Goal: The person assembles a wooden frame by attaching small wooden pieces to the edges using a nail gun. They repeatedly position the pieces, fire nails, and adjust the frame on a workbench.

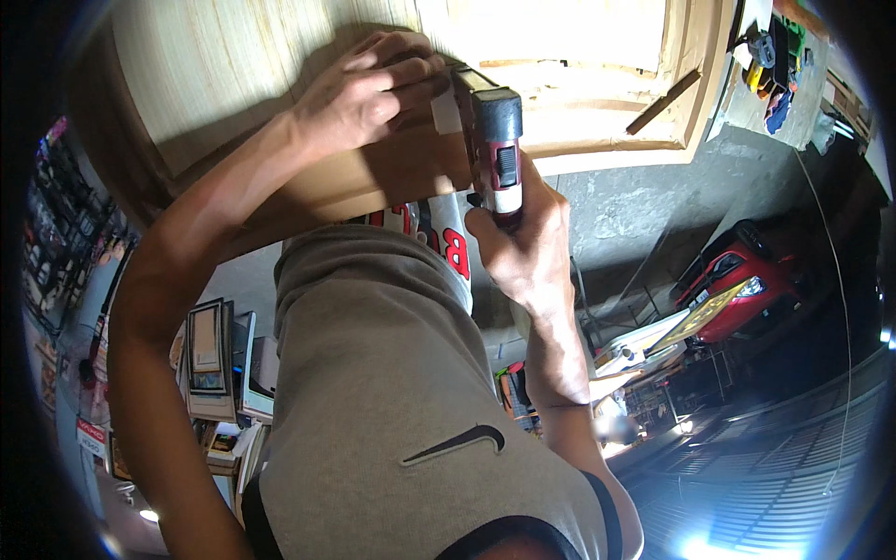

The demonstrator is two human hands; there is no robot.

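Note:
A pale wood panel (224, 56) with a brown curved frame (327, 177) spans the top of the view. My right hand (532, 238) is closed round a dark red hand-held power tool (504, 168) with a black rounded end and a black switch. The tool's black end is at the frame's near side. My left hand (369, 98) lies over the frame just left of the tool, its fingers bent and closed. What its fingertips grip is hidden. A small pale patch (447, 114) shows on the frame between the hand and tool.
A dark wood strip (663, 103) lies across the panel's right part. Tools (770, 65) sit on a surface at the upper right. A red car (747, 280) stands to the right; framed boards (210, 345) lean at the left. A thin cable (831, 215) hangs at the right.

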